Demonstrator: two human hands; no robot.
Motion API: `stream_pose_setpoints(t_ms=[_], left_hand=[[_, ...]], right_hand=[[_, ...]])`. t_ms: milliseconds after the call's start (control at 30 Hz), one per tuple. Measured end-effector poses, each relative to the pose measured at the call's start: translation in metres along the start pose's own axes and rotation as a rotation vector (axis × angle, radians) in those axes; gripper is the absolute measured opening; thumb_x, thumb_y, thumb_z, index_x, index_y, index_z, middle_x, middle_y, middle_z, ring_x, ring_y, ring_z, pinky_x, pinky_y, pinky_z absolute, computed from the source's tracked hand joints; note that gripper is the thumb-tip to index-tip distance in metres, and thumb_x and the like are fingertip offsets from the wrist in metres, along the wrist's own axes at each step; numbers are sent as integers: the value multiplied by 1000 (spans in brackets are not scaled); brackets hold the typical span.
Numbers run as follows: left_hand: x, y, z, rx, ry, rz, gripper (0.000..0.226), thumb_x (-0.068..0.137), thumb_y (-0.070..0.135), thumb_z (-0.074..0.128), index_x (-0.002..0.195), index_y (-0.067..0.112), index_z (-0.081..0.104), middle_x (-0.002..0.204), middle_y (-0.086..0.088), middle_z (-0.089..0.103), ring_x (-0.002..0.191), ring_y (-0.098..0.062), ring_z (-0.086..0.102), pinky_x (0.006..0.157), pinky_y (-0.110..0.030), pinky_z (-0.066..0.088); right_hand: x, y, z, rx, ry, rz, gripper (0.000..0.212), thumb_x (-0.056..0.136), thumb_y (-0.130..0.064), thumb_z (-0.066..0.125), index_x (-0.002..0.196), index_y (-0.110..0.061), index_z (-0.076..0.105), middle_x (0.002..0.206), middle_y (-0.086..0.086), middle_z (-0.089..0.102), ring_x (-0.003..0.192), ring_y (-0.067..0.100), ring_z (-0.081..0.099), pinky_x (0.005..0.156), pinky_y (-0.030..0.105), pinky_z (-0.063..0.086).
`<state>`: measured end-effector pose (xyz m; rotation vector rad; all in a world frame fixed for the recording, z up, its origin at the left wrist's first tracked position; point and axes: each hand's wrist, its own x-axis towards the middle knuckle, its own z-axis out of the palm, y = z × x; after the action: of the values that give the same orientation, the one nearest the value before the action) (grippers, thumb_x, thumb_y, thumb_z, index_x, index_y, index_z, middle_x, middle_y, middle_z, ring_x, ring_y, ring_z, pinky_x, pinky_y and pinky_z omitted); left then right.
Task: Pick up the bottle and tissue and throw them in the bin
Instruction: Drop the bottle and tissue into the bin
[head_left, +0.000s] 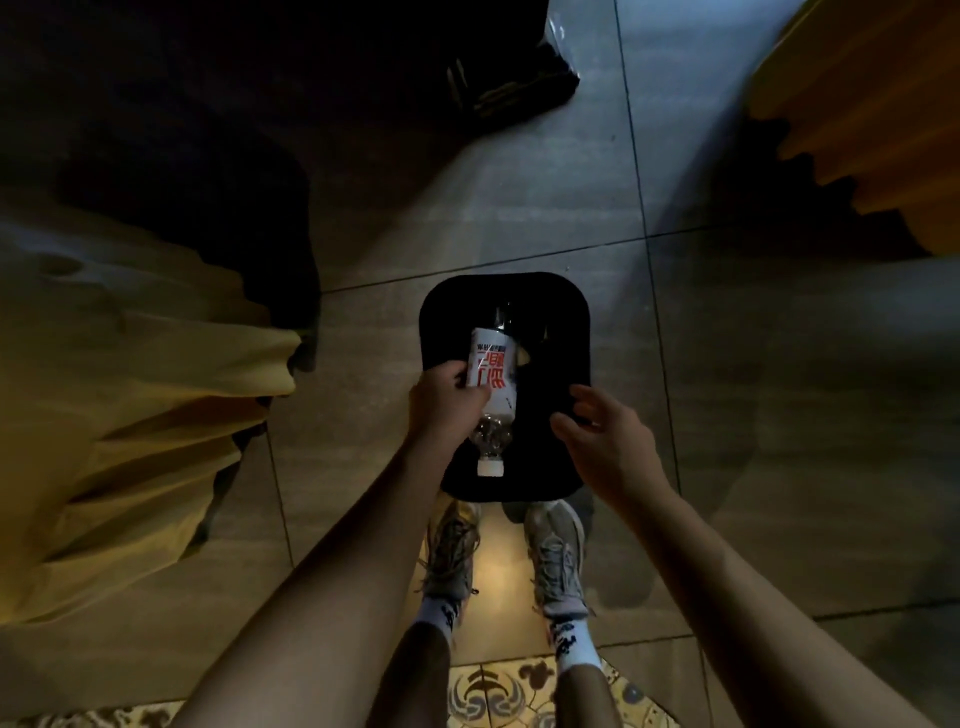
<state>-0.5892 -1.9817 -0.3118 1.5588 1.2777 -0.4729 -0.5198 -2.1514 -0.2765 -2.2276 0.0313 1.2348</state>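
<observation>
The bottle (491, 387) is a clear plastic one with a white label printed in red and a white cap; it is held directly over the black bin (550, 364), cap toward the person and base pointing down into the opening; it appears empty, though the dim light makes that uncertain. The left hand (449, 400) grips it from the left side at the lower edge of the label, fingers wrapped round the body; the right hand (605, 441) hovers just beside it over the bin's near right part, fingers spread and slack, holding nothing that can be seen. A small pale scrap shows inside the bin just right of the bottle; it may be the tissue, but it is too small and too dark there to confirm.

Step in hand, as judged: disposal of the bottle, the item already positioned above the opening. The next move calls only for the left fingers to release, with the bottle kept within the rim so it drops cleanly; the tissue's whereabouts should then be checked.

Beyond the bin: grey floor tiles (519, 208); the person's two sneakers (558, 556) close behind the bin's near edge; a yellow cloth (130, 389) to the left; an orange surface at upper right.
</observation>
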Motion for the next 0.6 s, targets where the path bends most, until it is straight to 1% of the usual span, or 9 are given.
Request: stream_pose_setpoints(t_ms=[67, 133, 233, 267, 300, 333, 400, 500, 600], left_hand=[[5, 4, 6, 58, -52, 6, 57, 90, 17, 72, 144, 17, 54, 136, -4, 66, 121, -19, 63, 97, -27, 49], [5, 7, 5, 119, -119, 2, 62, 93, 18, 70, 150, 17, 46, 145, -4, 58, 132, -21, 55, 100, -24, 42], [-10, 13, -4, 191, -117, 33, 58, 95, 21, 67, 150, 15, 48, 146, -5, 58, 134, -24, 54, 105, -28, 40], [-19, 15, -7, 241, -100, 72, 57, 95, 25, 67, 149, 16, 49, 145, -6, 59, 133, -25, 54, 106, -30, 42], [-30, 17, -11, 297, -84, 117, 57, 95, 29, 66, 148, 17, 50, 145, -7, 59, 132, -27, 55, 106, -31, 43], [-43, 20, -17, 357, -69, 164, 57, 96, 33, 65, 148, 17, 50, 145, -9, 58, 132, -29, 55, 107, -34, 45], [-72, 27, -31, 452, -28, 234, 59, 97, 40, 61, 150, 17, 47, 148, -11, 55, 134, -31, 53, 107, -37, 46], [-121, 46, -60, 526, 22, 264, 70, 97, 57, 49, 156, 22, 35, 157, -7, 45, 140, -29, 45, 110, -41, 42], [-183, 78, -94, 636, 123, 327, 78, 96, 62, 44, 161, 24, 21, 168, -7, 21, 151, -31, 25, 120, -43, 30]], right_hand=[[-11, 7, -4, 8, -22, 17, 54, 100, -29, 61, 151, -20, 45, 142, 7, 60, 118, 19, 63, 91, 27, 54], [-23, 10, -10, -3, -40, 13, 53, 100, -30, 61, 150, -20, 46, 140, 5, 62, 118, 17, 63, 94, 27, 54], [-40, 5, -24, -29, -45, 1, 55, 101, -29, 60, 152, -20, 41, 137, 3, 62, 110, 10, 62, 78, 10, 49], [-45, -1, -29, -45, -34, 0, 57, 101, -28, 59, 153, -20, 36, 136, 2, 62, 108, 10, 62, 76, 10, 48], [-50, -9, -35, -75, -10, -9, 61, 102, -29, 58, 155, -19, 32, 136, 3, 60, 111, 13, 62, 81, 14, 50], [-55, -16, -41, -118, 27, -28, 64, 101, -32, 58, 156, -17, 28, 139, 4, 58, 118, 18, 62, 91, 23, 52], [-68, -33, -51, -208, 103, -88, 72, 100, -39, 57, 158, -13, 22, 149, 13, 52, 132, 28, 54, 110, 41, 47], [-96, -68, -72, -342, 157, -175, 80, 101, -47, 52, 162, -13, 12, 164, 20, 27, 150, 35, 28, 122, 45, 29], [-139, -115, -100, -545, 220, -278, 84, 101, -57, 41, 163, -20, -1, 169, 21, 2, 156, 38, 5, 125, 49, 13]])
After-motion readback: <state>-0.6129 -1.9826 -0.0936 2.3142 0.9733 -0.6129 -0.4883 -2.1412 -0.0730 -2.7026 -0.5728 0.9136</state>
